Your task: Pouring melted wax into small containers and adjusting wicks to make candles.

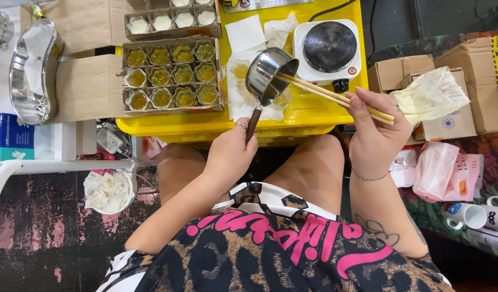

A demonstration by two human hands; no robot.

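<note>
Box of filled cups (171, 74) lies left of hotplate (329, 47).

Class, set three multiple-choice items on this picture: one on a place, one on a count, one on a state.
1. Where is the hot plate?
A. on the yellow crate
B. on the floor
C. inside a box

2. How many filled cups are in the nearer cardboard tray?
A. six
B. twelve
C. twenty

3. How is the small metal pot held?
A. upright
B. upside down
C. tilted over a cup

Answers: 1 A, it sits on the crate's far right corner. 2 B, three rows of four. 3 C, the left hand tips it by the handle while the right hand holds chopsticks at its rim.
</note>
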